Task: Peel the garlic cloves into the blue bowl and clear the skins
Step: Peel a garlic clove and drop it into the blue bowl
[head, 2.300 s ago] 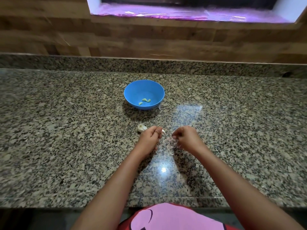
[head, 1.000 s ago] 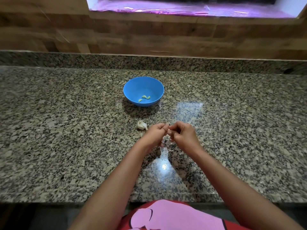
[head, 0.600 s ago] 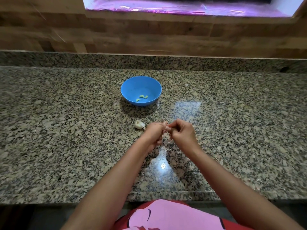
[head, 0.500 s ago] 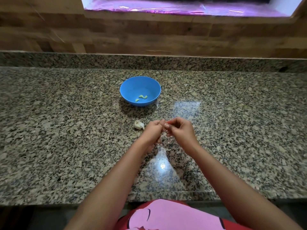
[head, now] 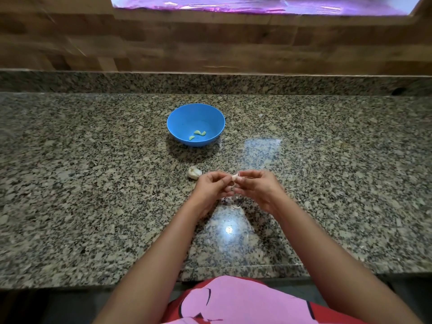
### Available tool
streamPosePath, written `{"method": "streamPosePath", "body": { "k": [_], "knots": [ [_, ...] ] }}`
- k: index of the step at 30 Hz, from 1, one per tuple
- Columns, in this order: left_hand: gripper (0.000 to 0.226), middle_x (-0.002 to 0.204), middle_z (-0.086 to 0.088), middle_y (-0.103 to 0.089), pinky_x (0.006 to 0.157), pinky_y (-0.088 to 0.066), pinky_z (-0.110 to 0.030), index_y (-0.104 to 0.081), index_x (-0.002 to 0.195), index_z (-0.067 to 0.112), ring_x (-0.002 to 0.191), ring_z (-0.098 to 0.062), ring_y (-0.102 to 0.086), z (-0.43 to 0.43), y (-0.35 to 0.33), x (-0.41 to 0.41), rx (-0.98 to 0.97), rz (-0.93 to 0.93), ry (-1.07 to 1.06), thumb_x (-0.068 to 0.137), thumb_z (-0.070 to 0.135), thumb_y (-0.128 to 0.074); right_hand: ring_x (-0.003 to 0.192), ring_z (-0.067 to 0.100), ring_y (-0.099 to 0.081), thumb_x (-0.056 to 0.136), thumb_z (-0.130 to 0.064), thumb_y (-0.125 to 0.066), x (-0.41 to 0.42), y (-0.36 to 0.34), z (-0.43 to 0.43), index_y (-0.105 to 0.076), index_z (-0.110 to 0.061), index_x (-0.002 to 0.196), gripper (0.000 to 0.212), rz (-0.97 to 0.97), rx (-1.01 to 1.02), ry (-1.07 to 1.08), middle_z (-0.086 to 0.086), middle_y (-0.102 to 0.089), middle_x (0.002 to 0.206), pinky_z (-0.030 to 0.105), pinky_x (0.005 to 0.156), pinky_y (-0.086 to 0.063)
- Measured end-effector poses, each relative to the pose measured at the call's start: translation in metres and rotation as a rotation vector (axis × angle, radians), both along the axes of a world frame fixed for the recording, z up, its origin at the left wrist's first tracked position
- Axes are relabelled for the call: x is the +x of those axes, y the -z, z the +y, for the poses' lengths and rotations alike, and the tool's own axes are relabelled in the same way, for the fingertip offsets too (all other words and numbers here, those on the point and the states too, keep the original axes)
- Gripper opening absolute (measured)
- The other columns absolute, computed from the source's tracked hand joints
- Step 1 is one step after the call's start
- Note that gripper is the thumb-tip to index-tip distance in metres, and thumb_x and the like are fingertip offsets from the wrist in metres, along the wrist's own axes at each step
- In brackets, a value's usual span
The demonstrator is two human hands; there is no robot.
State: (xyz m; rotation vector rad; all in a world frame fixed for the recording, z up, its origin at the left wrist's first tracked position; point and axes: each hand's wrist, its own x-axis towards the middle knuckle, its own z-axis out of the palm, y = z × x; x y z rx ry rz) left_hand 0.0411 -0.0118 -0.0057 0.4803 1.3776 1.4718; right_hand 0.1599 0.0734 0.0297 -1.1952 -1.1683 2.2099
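While both hands meet above the granite countertop point(head: 93, 183), the left hand point(head: 211, 187) and the right hand point(head: 259, 187) pinch one garlic clove point(head: 235, 176) between their curled fingertips. Three peeled cloves point(head: 197, 132) lie in the single blue bowl point(head: 184, 118), beyond the hands. One unpeeled garlic piece point(head: 194, 173) rests just beside the left hand. Pale skin scraps point(head: 235, 206) lie beneath the hands, too faint to count.

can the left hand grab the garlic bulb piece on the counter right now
Likely yes for reach: the garlic bulb piece lies on the countertop just beside the left hand, nothing between. But that hand and the right hand both pinch a clove, so it must let go first.
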Motion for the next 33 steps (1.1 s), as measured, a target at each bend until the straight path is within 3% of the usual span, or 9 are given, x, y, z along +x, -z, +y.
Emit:
{"method": "streamPosePath", "body": {
  "k": [3, 6, 11, 15, 19, 24, 27, 31, 33],
  "knots": [
    [0.005, 0.079, -0.003, -0.070, 0.057, -0.051, -0.017, -0.069, 0.087, 0.014, 0.062, -0.007, -0.065, -0.001, 0.003, 0.000, -0.048, 0.256, 0.061, 0.086, 0.013, -0.064, 0.060, 0.020, -0.067, 0.082, 0.011, -0.057, 0.000, 0.005, -0.002, -0.062, 0.006, 0.089, 0.010, 0.053, 0.003, 0.036, 0.016, -0.066, 0.075, 0.026, 0.059, -0.058],
    [0.006, 0.082, 0.000, -0.072, 0.064, -0.053, -0.021, -0.069, 0.088, 0.020, 0.069, -0.009, -0.066, 0.000, 0.001, -0.001, -0.039, 0.399, 0.077, 0.085, 0.017, -0.066, 0.064, 0.019, -0.069, 0.081, 0.010, -0.058, 0.003, 0.007, -0.002, -0.062, 0.009, 0.093, 0.012, 0.074, -0.024, 0.037, 0.014, -0.068, 0.075, 0.024, 0.059, -0.058],
    [0.011, 0.078, 0.000, -0.072, 0.062, -0.055, -0.022, -0.071, 0.094, 0.012, 0.065, -0.008, -0.068, 0.003, -0.004, 0.001, -0.063, 0.646, 0.098, 0.085, 0.017, -0.067, 0.070, 0.022, -0.070, 0.073, 0.007, -0.065, 0.003, 0.008, -0.003, -0.064, 0.008, 0.089, 0.016, 0.057, -0.024, 0.044, 0.014, -0.071, 0.076, 0.023, 0.059, -0.056],
    [0.016, 0.076, 0.000, -0.071, 0.062, -0.057, -0.022, -0.070, 0.097, 0.007, 0.062, -0.006, -0.067, 0.003, -0.008, 0.002, -0.069, 0.710, 0.104, 0.087, 0.018, -0.066, 0.069, 0.022, -0.070, 0.075, 0.007, -0.065, 0.002, 0.011, -0.004, -0.064, 0.007, 0.084, 0.009, 0.056, -0.006, 0.065, 0.013, -0.071, 0.075, 0.023, 0.058, -0.056],
    [0.015, 0.079, -0.004, -0.071, 0.069, -0.059, -0.031, -0.070, 0.098, 0.009, 0.069, -0.014, -0.070, 0.001, -0.009, 0.001, -0.082, 0.748, 0.131, 0.088, 0.018, -0.064, 0.069, 0.021, -0.069, 0.078, 0.006, -0.064, 0.003, 0.013, -0.006, -0.062, 0.006, 0.089, 0.011, 0.072, -0.014, 0.058, 0.015, -0.070, 0.080, 0.024, 0.059, -0.057],
    [0.013, 0.076, 0.002, -0.066, 0.055, -0.049, -0.011, -0.070, 0.096, 0.012, 0.063, -0.005, -0.061, 0.001, -0.010, 0.004, -0.077, 0.999, 0.108, 0.088, 0.017, -0.062, 0.069, 0.019, -0.069, 0.082, 0.003, -0.061, 0.001, 0.012, -0.006, -0.061, 0.006, 0.100, 0.019, 0.082, -0.014, 0.018, 0.015, -0.069, 0.085, 0.023, 0.060, -0.056],
    [0.012, 0.073, 0.006, -0.062, 0.055, -0.046, -0.006, -0.070, 0.094, 0.011, 0.062, 0.001, -0.057, 0.003, -0.010, 0.005, -0.079, 0.995, 0.075, 0.086, 0.016, -0.064, 0.071, 0.019, -0.069, 0.081, 0.004, -0.062, 0.001, 0.012, -0.005, -0.061, 0.008, 0.100, 0.019, 0.098, -0.043, 0.046, 0.014, -0.070, 0.084, 0.024, 0.062, -0.057],
    [0.007, 0.080, 0.000, -0.068, 0.065, -0.056, -0.021, -0.067, 0.092, 0.011, 0.071, -0.013, -0.067, 0.002, -0.006, 0.003, -0.099, 0.751, 0.026, 0.086, 0.012, -0.065, 0.066, 0.020, -0.069, 0.081, 0.006, -0.060, 0.005, 0.014, -0.001, -0.061, 0.007, 0.097, 0.016, 0.121, -0.089, 0.073, 0.012, -0.070, 0.074, 0.025, 0.062, -0.058],
    [0.010, 0.086, 0.000, -0.068, 0.072, -0.056, -0.023, -0.067, 0.094, 0.013, 0.079, -0.013, -0.066, 0.001, -0.004, 0.001, -0.116, 0.736, 0.062, 0.085, 0.010, -0.066, 0.065, 0.020, -0.069, 0.080, 0.007, -0.059, 0.006, 0.015, 0.000, -0.061, 0.005, 0.092, 0.012, 0.122, -0.105, 0.081, 0.011, -0.070, 0.072, 0.025, 0.061, -0.058]
  ]
}}
